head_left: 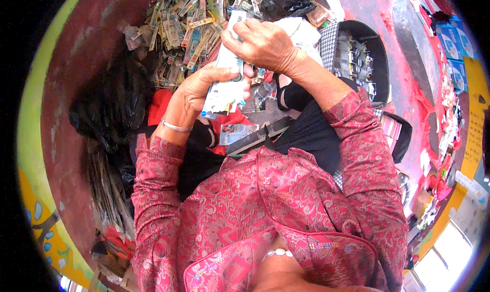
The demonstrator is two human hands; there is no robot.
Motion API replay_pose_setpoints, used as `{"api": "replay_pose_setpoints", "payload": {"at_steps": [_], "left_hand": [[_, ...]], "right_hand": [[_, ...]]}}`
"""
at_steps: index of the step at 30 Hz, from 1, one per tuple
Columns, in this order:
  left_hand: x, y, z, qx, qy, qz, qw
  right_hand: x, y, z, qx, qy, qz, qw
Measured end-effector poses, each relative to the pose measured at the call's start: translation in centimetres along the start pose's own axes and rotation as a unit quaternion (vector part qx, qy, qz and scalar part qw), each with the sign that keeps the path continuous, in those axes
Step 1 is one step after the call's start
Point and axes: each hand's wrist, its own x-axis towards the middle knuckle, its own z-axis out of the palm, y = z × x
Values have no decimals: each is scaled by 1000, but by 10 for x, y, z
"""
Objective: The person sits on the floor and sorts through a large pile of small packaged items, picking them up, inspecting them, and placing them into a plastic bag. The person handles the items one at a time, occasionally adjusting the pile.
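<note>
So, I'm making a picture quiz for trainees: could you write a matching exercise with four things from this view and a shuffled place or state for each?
Things:
1. Left hand
2. Right hand
3. Patterned box
4. Large black bag

Places or states:
A. At the upper part of the pale packets
B. At the left of the view
C. Gripping the pale packets lower down
D. At the right, small things inside

Pairs: 1-C, 2-A, 3-D, 4-B

Bright daylight, white glare at the lower-right opening (443, 259), fisheye curvature, black corners.
</note>
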Motion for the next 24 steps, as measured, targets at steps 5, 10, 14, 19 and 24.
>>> {"api": "replay_pose_setpoints", "payload": {"at_steps": [5, 10, 14, 19, 24], "left_hand": [[1, -2, 4, 33, 74, 64, 995], [-4, 1, 8, 58, 155, 84, 983], [8, -2, 8, 114, 147, 91, 978], [15, -10, 6, 266, 173, 108, 942], [10, -10, 2, 164, 109, 154, 968]], "right_hand": [[2, 7, -9, 55, -96, 141, 984], [-15, 35, -19, 198, -51, 407, 890], [-8, 25, -13, 458, -163, 532, 693], [7, 8, -11, 435, -190, 476, 740], [0, 14, -15, 545, -174, 473, 669]]}}
